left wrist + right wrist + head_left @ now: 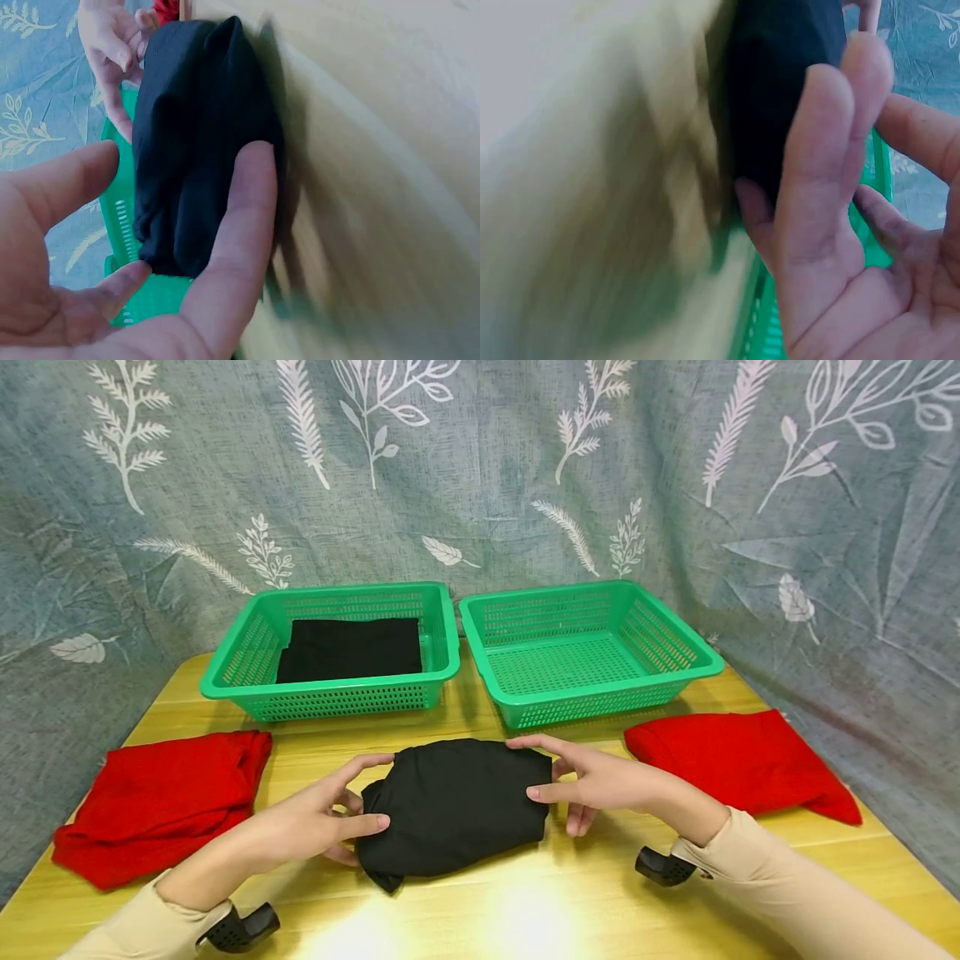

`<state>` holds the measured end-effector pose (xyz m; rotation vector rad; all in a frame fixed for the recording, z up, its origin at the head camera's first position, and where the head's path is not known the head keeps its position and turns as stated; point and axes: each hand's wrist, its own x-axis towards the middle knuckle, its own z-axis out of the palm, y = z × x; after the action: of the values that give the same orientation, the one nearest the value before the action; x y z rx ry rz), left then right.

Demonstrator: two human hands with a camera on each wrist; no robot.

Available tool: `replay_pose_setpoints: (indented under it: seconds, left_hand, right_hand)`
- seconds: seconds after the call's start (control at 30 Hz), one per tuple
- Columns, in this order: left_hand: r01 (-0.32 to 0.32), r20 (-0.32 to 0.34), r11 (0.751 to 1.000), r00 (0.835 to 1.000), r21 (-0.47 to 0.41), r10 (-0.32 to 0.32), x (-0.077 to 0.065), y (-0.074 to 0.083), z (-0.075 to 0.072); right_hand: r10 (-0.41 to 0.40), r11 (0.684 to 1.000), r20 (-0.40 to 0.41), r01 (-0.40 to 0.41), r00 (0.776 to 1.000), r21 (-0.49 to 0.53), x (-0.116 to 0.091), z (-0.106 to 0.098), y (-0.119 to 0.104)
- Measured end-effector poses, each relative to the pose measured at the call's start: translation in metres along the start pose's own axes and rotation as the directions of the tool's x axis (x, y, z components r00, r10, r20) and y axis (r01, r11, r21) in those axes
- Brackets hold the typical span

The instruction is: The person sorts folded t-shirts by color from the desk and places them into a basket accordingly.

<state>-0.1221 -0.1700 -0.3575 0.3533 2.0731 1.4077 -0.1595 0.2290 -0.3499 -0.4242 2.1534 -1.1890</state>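
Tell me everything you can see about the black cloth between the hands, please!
The black cloth is plain and looks soft. It is folded into a lumpy, roughly rectangular bundle, wider than it is deep, with wrinkles and a small corner poking out at its near left. It is in front of two green baskets. The left hand touches its left end, and the right hand its right end.

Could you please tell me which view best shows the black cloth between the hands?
The head view: the black cloth shows its broad top nearly whole, between the left hand and right hand. The left wrist view shows its folds end-on, partly behind a finger; the right wrist view shows only part, some behind fingers.
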Motion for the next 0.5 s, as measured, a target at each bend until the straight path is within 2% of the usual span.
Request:
replay_pose_setpoints:
  seconds: [0.1, 0.3, 0.5]
  left_hand:
    - [-0.008, 0.003, 1.0, 1.0, -0.025, 0.008, 0.003, -0.001, 0.002]
    - [-0.044, 0.043, 0.989, 0.998, -0.14, 0.05, 0.009, -0.006, 0.006]
    - [-0.055, 0.042, 0.989, 0.997, -0.134, 0.061, 0.013, -0.008, 0.006]
  right_hand:
    - [-0.022, 1.0, 0.015, 0.022, 1.0, 0.008, 0.005, 0.005, 0.0]
    - [-0.055, 0.998, 0.008, 0.055, 0.998, 0.008, 0.013, 0.013, 0.0]
    - [-0.065, 0.997, 0.039, 0.063, 0.997, 0.05, 0.018, 0.017, 0.0]
